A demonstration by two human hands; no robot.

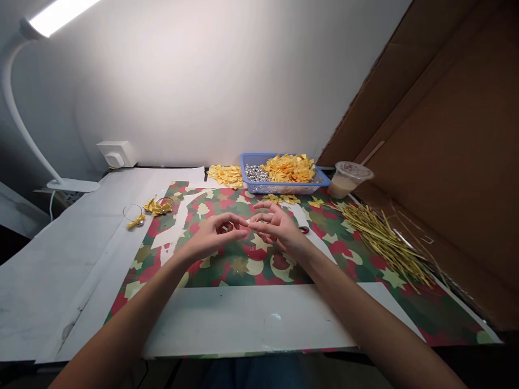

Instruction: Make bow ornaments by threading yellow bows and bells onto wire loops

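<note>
My left hand (214,234) and my right hand (280,227) meet at the fingertips above a camouflage-like red, green and cream sheet (227,273). Both are closed in a pinch, and whatever lies between the fingers is too small to make out. Behind them, yellow bow-like pieces (290,199) lie in front of a blue basket (267,188). The basket holds small silver beads or bells (257,173) and a heap of yellow ribbon-like pieces (290,168). Beside my right hand, a small pale roll-like object (302,221) is partly hidden.
More yellow pieces (226,176) are piled left of the basket. Yellow bows on wire rings (158,206) lie at left. Thin yellow-green stems (385,243) spread at right, near a lidded drink cup (346,180). A white lamp (73,185) stands far left; cardboard (441,162) walls the right side.
</note>
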